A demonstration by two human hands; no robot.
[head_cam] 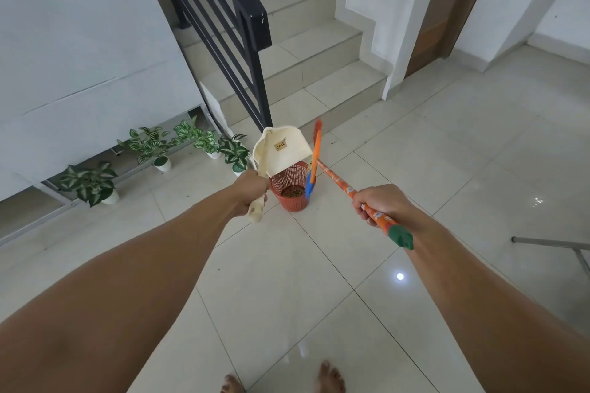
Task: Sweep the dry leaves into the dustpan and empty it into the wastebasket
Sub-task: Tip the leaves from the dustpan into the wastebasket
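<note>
My left hand grips the handle of a cream dustpan, which is tipped up over the rim of a red mesh wastebasket on the tiled floor. Brown dry leaves lie inside the basket. My right hand holds the orange patterned broom handle near its green end cap. The broom's orange and blue head stands just to the right of the basket, touching or nearly touching it.
A black stair railing and tiled stairs rise behind the basket. Several small potted plants line the white wall at left. A metal leg juts in at the right edge. My bare feet stand on the glossy floor.
</note>
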